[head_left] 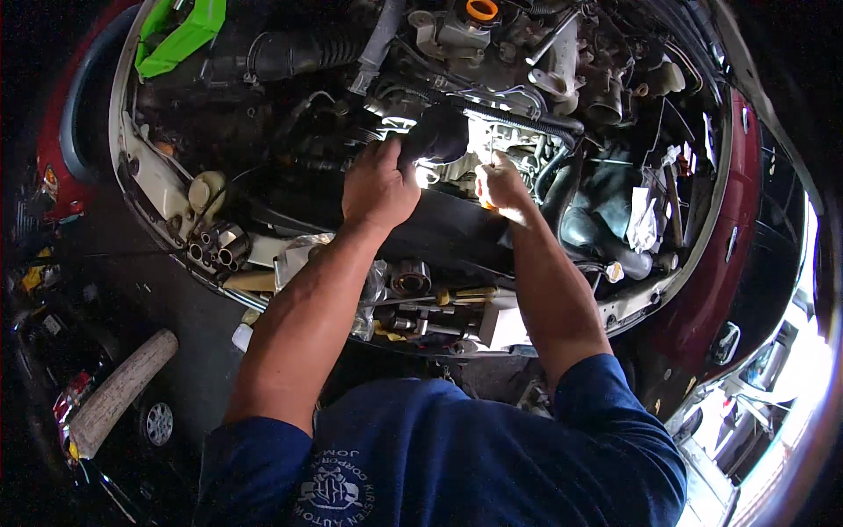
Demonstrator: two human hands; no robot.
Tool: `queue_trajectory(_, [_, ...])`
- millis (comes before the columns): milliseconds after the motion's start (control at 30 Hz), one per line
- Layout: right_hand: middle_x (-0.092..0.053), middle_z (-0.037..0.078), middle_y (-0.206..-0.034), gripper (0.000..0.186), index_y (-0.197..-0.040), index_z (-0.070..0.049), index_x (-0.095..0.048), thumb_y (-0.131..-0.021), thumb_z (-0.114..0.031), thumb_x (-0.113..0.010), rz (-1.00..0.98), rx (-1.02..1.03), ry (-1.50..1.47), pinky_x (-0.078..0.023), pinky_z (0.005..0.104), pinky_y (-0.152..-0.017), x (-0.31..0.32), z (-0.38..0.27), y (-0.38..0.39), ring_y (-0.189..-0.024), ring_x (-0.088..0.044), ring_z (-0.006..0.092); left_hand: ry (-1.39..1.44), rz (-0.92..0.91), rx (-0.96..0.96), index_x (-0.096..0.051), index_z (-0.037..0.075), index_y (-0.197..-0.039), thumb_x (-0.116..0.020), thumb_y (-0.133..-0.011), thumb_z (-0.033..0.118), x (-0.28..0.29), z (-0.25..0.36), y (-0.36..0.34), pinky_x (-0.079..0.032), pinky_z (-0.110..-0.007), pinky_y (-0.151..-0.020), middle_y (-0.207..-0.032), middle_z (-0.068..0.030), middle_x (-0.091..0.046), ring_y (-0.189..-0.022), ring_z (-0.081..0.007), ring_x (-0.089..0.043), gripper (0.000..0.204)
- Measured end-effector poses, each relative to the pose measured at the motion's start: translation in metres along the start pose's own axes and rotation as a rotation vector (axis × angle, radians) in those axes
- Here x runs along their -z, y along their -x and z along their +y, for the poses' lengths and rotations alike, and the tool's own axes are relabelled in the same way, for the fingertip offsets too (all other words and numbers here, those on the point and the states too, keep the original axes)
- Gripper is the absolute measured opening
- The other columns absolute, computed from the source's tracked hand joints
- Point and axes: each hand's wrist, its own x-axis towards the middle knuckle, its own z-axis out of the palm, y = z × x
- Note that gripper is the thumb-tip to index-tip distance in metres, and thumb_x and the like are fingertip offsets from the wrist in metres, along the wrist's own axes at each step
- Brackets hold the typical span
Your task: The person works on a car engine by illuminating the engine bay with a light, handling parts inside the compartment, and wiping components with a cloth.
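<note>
I lean over the open engine bay of a red car (702,299), both forearms reaching in from the front edge. My left hand (379,186) lies palm-down with its fingers wrapped over the end of a thick black hose (436,133), gripping it where it meets the engine; I hold it there to keep the hose steady and clear of the spot beside it. My right hand (502,183) is curled shut around something small at a bright metal part (492,140) just right of the hose; what it pinches is washed out by glare, so I cannot tell what it is. The hose is matt black, round and bulky, sitting mid-bay under a ribbed black cable (518,116). Along the front rail, near my left forearm, lie loose sockets (219,246), a round bearing (410,278) and a yellow-handled screwdriver (470,294), kept within reach. A white rag (645,215) lies to the right.
</note>
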Motion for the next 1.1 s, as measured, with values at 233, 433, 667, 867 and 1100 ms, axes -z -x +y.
queue_trajectory(233, [-0.054, 0.007, -0.077, 0.037, -0.124, -0.002, -0.042, -0.089, -0.007, -0.051, 0.021, 0.023, 0.068, -0.041, 0.0293, -0.040, 0.015, 0.025, -0.011, -0.056, -0.053, 0.0152, -0.024, -0.008, 0.017, -0.057, 0.006, -0.102, -0.062, -0.078, 0.016, 0.004, 0.002, -0.001, -0.050, -0.048, -0.079, -0.098, -0.0159, -0.061, -0.092, -0.0375, -0.060, 0.027])
queue_trajectory(433, [-0.058, 0.008, -0.080, 0.022, -0.089, -0.002, -0.058, -0.070, -0.008, -0.067, -0.019, 0.141, 0.203, -0.047, 0.0307, -0.054, 0.072, 0.084, -0.055, -0.061, -0.053, 0.0183, -0.048, -0.048, -0.100, -0.058, 0.004, -0.099, -0.062, -0.076, 0.015, 0.011, 0.010, -0.008, -0.049, -0.049, -0.082, -0.102, -0.0157, -0.061, -0.099, -0.0361, -0.058, 0.026])
queue_trajectory(667, [-0.061, 0.004, -0.091, 0.021, -0.104, -0.005, -0.058, -0.083, -0.010, -0.060, -0.175, 0.086, 0.288, -0.048, 0.0327, -0.069, 0.088, 0.083, -0.041, -0.080, -0.057, 0.0190, -0.031, -0.586, -0.146, -0.059, 0.006, -0.111, -0.055, -0.079, 0.017, 0.000, 0.045, -0.028, -0.051, -0.049, -0.079, -0.096, -0.0219, -0.066, -0.090, -0.0386, -0.064, 0.035])
queue_trajectory(867, [-0.064, 0.005, -0.094, 0.019, -0.098, -0.003, -0.062, -0.081, 0.001, -0.056, -0.257, 0.298, 0.432, -0.048, 0.0291, -0.074, 0.042, 0.026, 0.002, -0.082, -0.058, 0.0141, -0.064, -0.621, -0.112, -0.066, 0.007, -0.104, -0.057, -0.075, 0.016, -0.036, 0.042, -0.034, -0.051, -0.044, -0.079, -0.096, -0.0179, -0.068, -0.091, -0.0315, -0.067, 0.032])
queue_trajectory(1100, [-0.061, 0.009, -0.074, 0.020, -0.093, 0.000, -0.060, -0.081, -0.015, -0.059, -0.261, 0.136, 1.350, -0.049, 0.0316, -0.057, 0.030, 0.010, 0.004, -0.056, -0.058, 0.0177, 0.007, -0.610, -0.026, -0.066, 0.005, -0.106, -0.058, -0.075, 0.019, -0.072, 0.025, -0.049, -0.050, -0.045, -0.082, -0.099, -0.0181, -0.069, -0.095, -0.0320, -0.066, 0.034])
